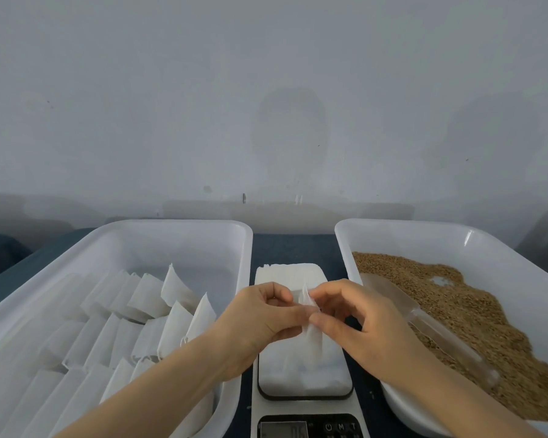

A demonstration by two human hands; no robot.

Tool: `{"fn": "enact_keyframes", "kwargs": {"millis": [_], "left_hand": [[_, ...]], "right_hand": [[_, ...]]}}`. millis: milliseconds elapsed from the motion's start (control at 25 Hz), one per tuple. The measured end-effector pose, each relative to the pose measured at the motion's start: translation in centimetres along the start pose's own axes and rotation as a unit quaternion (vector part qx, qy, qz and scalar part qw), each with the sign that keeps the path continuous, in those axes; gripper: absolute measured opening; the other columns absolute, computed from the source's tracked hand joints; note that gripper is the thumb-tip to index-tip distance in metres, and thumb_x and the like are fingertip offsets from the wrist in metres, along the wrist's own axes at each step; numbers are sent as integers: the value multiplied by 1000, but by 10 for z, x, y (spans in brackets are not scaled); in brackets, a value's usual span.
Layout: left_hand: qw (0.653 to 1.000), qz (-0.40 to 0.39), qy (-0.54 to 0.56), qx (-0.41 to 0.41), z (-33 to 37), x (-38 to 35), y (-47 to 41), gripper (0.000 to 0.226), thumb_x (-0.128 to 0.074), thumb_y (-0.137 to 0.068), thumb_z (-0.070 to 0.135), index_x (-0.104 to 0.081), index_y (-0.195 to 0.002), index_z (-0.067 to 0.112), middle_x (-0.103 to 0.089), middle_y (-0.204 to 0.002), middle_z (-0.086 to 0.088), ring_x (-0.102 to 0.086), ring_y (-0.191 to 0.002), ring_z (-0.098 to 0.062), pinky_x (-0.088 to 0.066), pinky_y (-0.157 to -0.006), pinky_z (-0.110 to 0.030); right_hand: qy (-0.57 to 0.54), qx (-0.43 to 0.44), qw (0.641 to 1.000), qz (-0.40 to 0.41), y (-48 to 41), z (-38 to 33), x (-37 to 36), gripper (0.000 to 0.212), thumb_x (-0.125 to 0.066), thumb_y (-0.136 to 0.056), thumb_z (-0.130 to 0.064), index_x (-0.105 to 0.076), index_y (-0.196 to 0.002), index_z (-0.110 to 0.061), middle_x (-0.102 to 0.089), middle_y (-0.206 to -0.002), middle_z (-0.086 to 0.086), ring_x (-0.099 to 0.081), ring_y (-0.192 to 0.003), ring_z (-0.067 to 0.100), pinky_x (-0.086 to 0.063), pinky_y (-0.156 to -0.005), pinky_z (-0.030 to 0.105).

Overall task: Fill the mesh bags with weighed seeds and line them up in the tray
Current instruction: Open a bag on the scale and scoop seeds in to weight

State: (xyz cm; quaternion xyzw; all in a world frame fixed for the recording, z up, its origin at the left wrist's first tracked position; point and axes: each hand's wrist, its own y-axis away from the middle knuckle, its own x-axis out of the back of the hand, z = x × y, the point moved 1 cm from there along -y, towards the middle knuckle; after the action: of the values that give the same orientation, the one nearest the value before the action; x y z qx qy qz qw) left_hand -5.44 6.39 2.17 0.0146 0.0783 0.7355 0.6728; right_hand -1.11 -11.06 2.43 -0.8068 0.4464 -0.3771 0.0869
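Mesh bag [306, 298], small, white and thin, hangs upright over the scale [304, 384], held near its top between both hands. The left hand [260, 317] pinches it from one side with thumb and fingertips, and the right hand [361, 324] pinches it from the other, so the two hands meet at the bag with the fingers curled. Whether any seeds are inside it cannot be told.

Under the bag lies the scale's white platform; its display [283, 433] at the near edge is too blurred to read. A flat white stack of bags [285, 273] lies at the far end of the platform.

To the left, a white tray [171, 224] holds rows of bags [146, 298] leaning against one another. To the right, a second white tray [424, 227] holds brown seeds [456, 298], with a clear scoop [424, 324] lying on them near its left wall. Both trays and the scale stand on a dark worktop [291, 248] before a pale wall.
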Motion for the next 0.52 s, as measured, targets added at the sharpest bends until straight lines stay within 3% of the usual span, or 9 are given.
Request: {"fn": "enact_keyframes", "kwargs": {"millis": [120,200,400,520], "left_hand": [[999,-13,-25,-26,0,-4,2,23,-84,-61,20,-61,-63,21,-69,-83,-16,-66,-78,-24,-57,-83,-37],[998,-15,-44,-37,0,-5,2,25,-82,-68,16,-62,-56,26,-70,-80,-12,-65,-75,-20,-55,-76,-32],[998,-1,-49,-48,-2,-5,1,21,-77,-77,13,-58,-70,16,-71,-79,-10,-63,-72,-15,-48,-65,-21],[995,4,-85,-57,-1,-8,2,19,-78,-77,20,-60,-75,17,-72,-77,-3,-65,-72,-11,-48,-64,-17]], "right_hand": [[-7,-4,999,-37,1,0,-2,31,-71,-80,-41,-64,-106,-25,-67,-91,-10,-64,-86,15,-52,-73,28],[12,16,999,-35,0,-1,-4,27,-72,-82,-29,-65,-108,-24,-67,-91,-10,-64,-85,15,-52,-73,30],[13,27,999,-39,-1,0,-3,27,-61,-91,-17,-66,-117,-25,-70,-98,-13,-66,-90,12,-54,-75,29],[56,31,998,21,1,2,-3,25,-61,-88,-14,-71,-107,-26,-71,-90,-15,-66,-80,6,-53,-67,21]]}}
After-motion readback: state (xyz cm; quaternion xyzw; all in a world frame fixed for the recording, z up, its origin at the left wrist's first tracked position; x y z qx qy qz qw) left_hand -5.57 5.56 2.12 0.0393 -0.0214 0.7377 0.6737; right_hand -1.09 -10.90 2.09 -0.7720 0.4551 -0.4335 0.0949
